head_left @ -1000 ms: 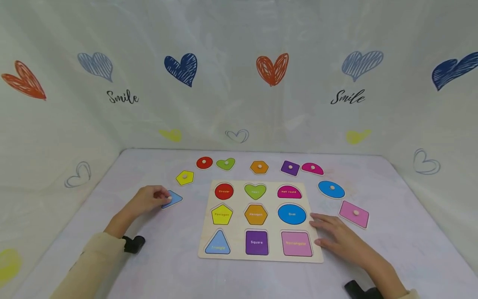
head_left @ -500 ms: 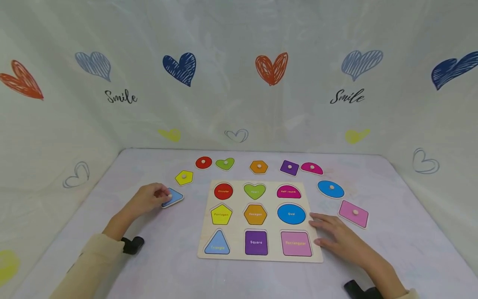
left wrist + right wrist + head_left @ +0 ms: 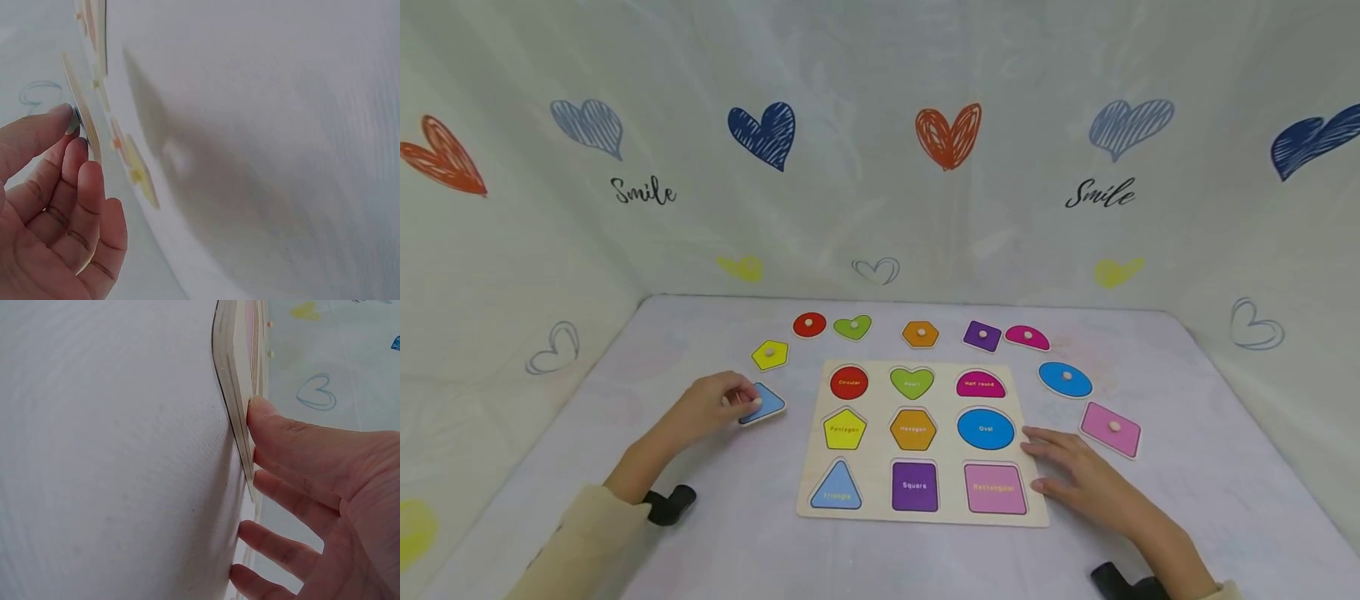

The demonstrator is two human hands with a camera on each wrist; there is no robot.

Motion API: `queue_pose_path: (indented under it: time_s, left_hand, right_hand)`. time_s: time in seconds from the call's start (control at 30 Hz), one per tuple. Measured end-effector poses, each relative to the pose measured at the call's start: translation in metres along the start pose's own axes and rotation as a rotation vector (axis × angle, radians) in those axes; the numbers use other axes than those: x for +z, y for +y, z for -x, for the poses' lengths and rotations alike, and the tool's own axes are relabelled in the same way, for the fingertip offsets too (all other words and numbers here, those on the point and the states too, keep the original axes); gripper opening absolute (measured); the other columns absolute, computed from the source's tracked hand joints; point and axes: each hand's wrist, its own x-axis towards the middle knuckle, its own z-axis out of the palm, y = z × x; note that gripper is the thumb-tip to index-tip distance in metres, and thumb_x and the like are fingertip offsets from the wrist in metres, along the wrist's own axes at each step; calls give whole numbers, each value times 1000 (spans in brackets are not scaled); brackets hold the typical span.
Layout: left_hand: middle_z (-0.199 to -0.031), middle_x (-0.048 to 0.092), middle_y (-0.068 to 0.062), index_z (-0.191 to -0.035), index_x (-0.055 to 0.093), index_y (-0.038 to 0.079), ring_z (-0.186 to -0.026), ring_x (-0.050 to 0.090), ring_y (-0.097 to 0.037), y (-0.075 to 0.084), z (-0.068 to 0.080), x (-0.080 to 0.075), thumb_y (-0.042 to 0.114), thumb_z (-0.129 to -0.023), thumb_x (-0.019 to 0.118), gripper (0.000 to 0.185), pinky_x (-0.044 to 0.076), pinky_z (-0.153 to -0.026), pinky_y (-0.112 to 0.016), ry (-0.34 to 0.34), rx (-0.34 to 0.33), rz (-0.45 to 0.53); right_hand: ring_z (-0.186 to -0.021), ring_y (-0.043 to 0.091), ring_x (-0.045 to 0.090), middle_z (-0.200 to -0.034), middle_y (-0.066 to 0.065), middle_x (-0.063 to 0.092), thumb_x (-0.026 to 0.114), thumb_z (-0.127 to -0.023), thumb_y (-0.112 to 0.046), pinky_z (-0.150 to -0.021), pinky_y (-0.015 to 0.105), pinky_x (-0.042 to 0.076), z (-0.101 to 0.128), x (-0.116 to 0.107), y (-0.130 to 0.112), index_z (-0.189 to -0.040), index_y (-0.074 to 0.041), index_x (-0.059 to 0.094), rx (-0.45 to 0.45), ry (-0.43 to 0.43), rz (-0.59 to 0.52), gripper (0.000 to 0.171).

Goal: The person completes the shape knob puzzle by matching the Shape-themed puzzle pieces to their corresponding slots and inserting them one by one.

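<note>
Blue triangle piece (image 3: 765,404) pinched by the left hand (image 3: 711,404) on the bench (image 3: 1187,492), just beside the left edge of the puzzle board (image 3: 880,450).

The triangle piece lies at 9 o'clock from the board, lifted slightly at its near edge; the left grip is closed on it, with fingertips (image 3: 78,153) curled against its edge in the left wrist view. The right hand (image 3: 1078,475), fingers straight and spread, presses flat at the board's right edge at 3 o'clock and holds nothing. All nine recesses of the board are unfilled. Loose pieces ring the board: yellow pentagon (image 3: 771,355) at 10 o'clock, nearest the triangle piece; red circle (image 3: 809,325), green heart (image 3: 853,327), orange hexagon (image 3: 921,334), purple square (image 3: 982,336) and magenta half round (image 3: 1027,337) around 12 o'clock; blue oval (image 3: 1065,379) and pink rectangle (image 3: 1110,429) towards 3 o'clock.
</note>
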Motion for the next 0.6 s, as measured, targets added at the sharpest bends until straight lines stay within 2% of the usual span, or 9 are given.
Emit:
queue_pose_path:
  time_s: [0.17, 0.4, 0.6]
  left_hand:
    - [-81, 56, 0, -92, 64, 9, -77, 50, -15, 12, 6, 6, 17, -85, 68, 12, 44, -60, -19, 2, 45, -21]
    - [-79, 55, 4, -89, 64, 13, -77, 49, -12, 36, 14, 17, 18, -83, 69, 10, 46, -61, -17, -21, 51, -69]
    - [-80, 54, 7, -87, 63, 17, -78, 49, -10, 51, 21, 27, 19, -82, 70, 9, 45, -62, -17, -57, 85, -88]
  right_hand:
    - [-121, 36, 45, -135, 11, 51, 71, -79, -26, -90, 50, 48, 1, 0, -1, -122, -10, 61, -15, 7, 10, 47]
    - [-121, 37, 45, -134, 12, 51, 72, -79, -26, -89, 50, 48, 1, -1, -2, -122, -10, 61, -19, 11, -4, 47]
    - [-122, 37, 45, -135, 12, 50, 71, -79, -25, -90, 50, 48, 0, -1, -1, -123, -9, 60, -8, -2, -3, 48]
